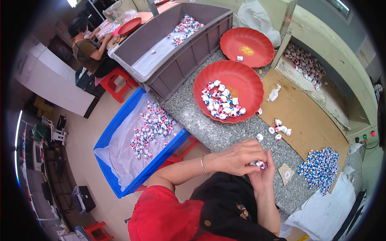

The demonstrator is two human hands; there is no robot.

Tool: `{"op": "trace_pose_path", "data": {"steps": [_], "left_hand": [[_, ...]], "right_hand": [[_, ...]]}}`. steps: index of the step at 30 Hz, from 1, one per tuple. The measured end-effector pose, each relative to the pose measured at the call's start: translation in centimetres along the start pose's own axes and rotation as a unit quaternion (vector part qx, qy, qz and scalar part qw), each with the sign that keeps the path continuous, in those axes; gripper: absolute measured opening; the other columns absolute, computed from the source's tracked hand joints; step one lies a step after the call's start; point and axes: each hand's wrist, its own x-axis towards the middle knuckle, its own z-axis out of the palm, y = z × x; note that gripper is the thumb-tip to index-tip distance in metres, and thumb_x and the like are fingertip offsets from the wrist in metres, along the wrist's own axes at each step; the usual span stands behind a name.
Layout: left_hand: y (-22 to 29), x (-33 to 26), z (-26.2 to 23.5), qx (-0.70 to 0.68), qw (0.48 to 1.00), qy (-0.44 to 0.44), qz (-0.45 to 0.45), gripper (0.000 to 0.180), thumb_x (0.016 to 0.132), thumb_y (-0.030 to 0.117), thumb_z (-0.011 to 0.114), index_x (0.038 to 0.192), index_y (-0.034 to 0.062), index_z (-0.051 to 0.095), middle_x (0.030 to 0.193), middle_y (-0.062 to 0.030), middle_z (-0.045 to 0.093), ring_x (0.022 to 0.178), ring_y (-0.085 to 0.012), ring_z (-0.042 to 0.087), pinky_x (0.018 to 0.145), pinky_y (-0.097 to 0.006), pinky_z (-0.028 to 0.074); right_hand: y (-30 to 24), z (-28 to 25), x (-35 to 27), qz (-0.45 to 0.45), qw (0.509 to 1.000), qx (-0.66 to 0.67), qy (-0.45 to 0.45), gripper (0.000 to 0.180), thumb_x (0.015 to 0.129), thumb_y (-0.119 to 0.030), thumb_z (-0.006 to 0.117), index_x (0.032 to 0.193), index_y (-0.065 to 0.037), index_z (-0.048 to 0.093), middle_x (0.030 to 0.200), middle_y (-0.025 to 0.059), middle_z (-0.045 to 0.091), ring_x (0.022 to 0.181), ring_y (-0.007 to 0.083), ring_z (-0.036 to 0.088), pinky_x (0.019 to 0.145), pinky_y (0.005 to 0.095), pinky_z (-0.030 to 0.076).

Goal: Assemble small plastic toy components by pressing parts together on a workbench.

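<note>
My red sleeve [161,213] is nearest, at seven o'clock, next to the black cloth [221,197] over my front. Beyond it my hands are together: my left hand [239,156] pinches a small white piece [261,164] marked in pink and blue, and my right hand [263,178] meets it from four o'clock; whether that one grips or only steadies, I cannot tell. To do this well, I'd judge, I should press lightly, keep my fingertips off the coloured marks and work over the counter [235,134], so a slip lands there. As far as it shows, the piece's long axis runs roughly nine to three, its coloured end toward three.
</note>
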Motion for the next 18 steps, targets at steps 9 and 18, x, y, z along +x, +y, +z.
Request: {"op": "trace_pose_path", "data": {"steps": [9, 18], "left_hand": [[-4.3, 3.0, -8.1, 0.056, 0.991, 0.098, -0.071, 0.019, 0.078, 0.005, 0.07, 0.096, 0.0018, 0.066, 0.097, -0.0118, 0.065, 0.09, -0.0284, 0.063, 0.081, -0.039, 0.05], [-9.1, 3.5, -14.1, 0.16, 0.96, 0.062, -0.22, 0.013, 0.081, 0.004, 0.065, 0.094, 0.0, 0.066, 0.089, -0.0123, 0.066, 0.084, -0.0252, 0.065, 0.075, -0.035, 0.051]], "right_hand": [[-0.4, -2.0, 1.1, 0.056, 0.986, 0.152, -0.042, 0.027, 0.099, -0.028, 0.048, 0.107, -0.004, 0.058, 0.1, 0.0166, 0.058, 0.079, 0.0257, 0.064, 0.061, 0.0376, 0.06], [-0.8, -1.8, 0.8, 0.03, 0.994, 0.105, 0.003, 0.027, 0.098, -0.026, 0.049, 0.109, -0.003, 0.058, 0.104, 0.0204, 0.061, 0.085, 0.0309, 0.066, 0.068, 0.041, 0.061]]}}
